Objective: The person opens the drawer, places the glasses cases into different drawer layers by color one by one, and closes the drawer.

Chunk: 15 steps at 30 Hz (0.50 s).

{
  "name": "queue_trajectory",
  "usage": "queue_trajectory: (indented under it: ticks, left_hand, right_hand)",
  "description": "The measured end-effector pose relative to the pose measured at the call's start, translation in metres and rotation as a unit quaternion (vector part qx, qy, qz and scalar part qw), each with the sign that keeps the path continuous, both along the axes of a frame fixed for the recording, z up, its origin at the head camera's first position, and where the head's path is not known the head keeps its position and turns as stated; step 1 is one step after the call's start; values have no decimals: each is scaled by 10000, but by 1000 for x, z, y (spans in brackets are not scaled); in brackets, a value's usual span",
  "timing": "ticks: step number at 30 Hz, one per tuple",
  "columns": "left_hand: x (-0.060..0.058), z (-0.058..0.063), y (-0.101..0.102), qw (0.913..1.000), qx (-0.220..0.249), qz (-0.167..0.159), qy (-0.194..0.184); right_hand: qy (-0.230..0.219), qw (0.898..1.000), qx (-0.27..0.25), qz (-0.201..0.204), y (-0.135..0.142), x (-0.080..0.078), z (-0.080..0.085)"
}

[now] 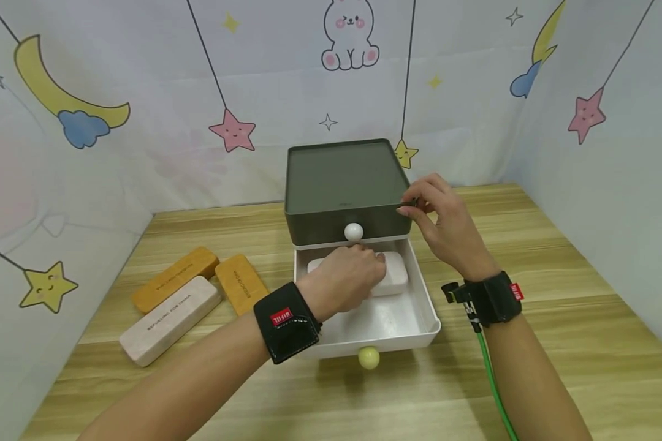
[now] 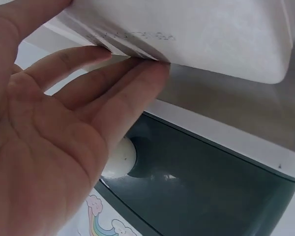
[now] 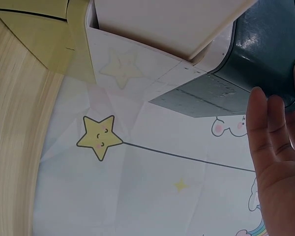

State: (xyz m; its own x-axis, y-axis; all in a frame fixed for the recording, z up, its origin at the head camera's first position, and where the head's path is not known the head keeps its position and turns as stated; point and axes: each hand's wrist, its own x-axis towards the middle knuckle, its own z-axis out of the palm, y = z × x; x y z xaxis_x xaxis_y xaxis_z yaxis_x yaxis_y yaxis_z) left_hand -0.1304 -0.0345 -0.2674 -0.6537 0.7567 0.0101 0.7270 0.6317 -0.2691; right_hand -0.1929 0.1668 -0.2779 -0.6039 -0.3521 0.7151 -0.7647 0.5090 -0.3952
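Observation:
A small desktop drawer box [image 1: 344,174] has a dark green upper drawer with a white knob [image 1: 353,232]. Below it, a white drawer [image 1: 386,324] with a yellow knob [image 1: 369,358] is pulled out. Inside lies a long white case with rounded ends [image 1: 395,272]. My left hand [image 1: 343,277] reaches into this drawer and grips the case across its middle; in the left wrist view, thumb and fingers meet opposite sides of the case [image 2: 221,39]. My right hand [image 1: 445,223] pinches the front right corner of the green top between thumb and fingers.
Left of the box, two orange cases [image 1: 176,278] [image 1: 241,283] and one whitish case [image 1: 171,320] with printed lettering lie on the wood-grain table [image 1: 529,257]. A white cloth with cartoon prints [image 1: 287,92] surrounds the table. A green cable [image 1: 491,373] runs from the right wrist.

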Motion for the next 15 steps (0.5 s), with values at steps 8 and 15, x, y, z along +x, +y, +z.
queue_trajectory:
  ticks: [8,15]
  left_hand:
    - [16,0,2,9962,43,-93,865]
    - [39,8,-2,9978,78,-371,551]
  right_hand:
    - [16,10000,-19,30,2,1,0]
    - [5,10000,-1,41,2,1,2]
